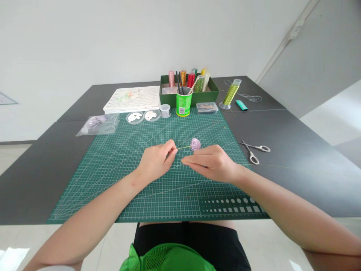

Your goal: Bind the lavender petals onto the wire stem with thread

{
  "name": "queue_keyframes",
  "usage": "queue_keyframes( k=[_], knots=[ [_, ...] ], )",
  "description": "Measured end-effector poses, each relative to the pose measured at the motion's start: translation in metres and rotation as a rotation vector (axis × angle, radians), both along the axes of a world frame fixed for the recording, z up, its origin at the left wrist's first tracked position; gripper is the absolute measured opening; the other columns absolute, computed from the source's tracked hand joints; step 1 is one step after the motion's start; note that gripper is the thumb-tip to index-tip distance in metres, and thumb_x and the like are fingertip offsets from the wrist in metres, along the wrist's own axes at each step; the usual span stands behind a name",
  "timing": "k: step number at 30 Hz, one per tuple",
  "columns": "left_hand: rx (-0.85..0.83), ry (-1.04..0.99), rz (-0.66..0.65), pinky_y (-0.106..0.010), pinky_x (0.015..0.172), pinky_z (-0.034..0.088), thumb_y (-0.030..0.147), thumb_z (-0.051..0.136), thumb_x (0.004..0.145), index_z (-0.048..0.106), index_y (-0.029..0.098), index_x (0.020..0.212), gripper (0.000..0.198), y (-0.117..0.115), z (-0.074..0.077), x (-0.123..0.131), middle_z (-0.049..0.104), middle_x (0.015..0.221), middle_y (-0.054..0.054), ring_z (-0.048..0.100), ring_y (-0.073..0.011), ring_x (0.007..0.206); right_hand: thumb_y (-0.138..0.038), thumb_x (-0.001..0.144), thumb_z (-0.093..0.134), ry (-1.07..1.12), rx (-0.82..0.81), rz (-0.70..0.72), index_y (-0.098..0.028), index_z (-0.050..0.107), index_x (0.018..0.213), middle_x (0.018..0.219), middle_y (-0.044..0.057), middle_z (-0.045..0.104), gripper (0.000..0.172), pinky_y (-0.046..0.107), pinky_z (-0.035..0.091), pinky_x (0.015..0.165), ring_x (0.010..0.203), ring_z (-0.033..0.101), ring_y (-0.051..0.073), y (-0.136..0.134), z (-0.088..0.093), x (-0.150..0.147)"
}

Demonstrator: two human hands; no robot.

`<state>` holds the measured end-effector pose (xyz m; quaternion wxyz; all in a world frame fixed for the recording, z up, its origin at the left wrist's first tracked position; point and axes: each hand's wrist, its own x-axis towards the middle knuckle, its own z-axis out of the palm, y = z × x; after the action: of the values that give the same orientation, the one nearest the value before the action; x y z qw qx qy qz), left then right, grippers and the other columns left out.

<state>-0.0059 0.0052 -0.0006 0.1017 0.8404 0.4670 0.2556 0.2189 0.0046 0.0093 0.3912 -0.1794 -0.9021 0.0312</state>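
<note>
1. The table [299, 150] is bearing a green mat [113, 165], which is lying beneath both hands.
2. The box [201, 98] is standing beyond the mat, toward the wall.
3. The right hand [216, 163] is hovering over the mat, its fingers drawn together and pointing left; whether they are gripping anything fine, one cannot tell.
4. The left hand [156, 160] is pinching the near end of the stem between thumb and fingers.
5. The scissors [256, 146] are resting to the right of the right hand, well apart from it.
6. The flower [195, 144] is sitting right of the left fingertips and just beyond the right fingers, the right hand being nearer; contact there is not showing clearly.
7. The stem [184, 147] is running rightward and slightly away, joining left fingertips to flower.
</note>
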Motion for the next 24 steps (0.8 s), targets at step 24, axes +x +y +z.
queue_keyframes(
  k=[24],
  knots=[
    [0.051,-0.116,-0.428,-0.034,0.081,0.046,0.025,0.058,0.102,0.068,0.020,0.085,0.020,-0.012,0.004,0.010,0.072,0.084,0.000,0.066,-0.0156,0.081,-0.030,0.093,0.071,0.168,-0.428,-0.156,-0.017,0.082,0.087,0.064,0.000,0.071,0.018,0.021,0.035,0.046,0.048,0.049,0.006,0.017,0.010,0.012]
  ],
)
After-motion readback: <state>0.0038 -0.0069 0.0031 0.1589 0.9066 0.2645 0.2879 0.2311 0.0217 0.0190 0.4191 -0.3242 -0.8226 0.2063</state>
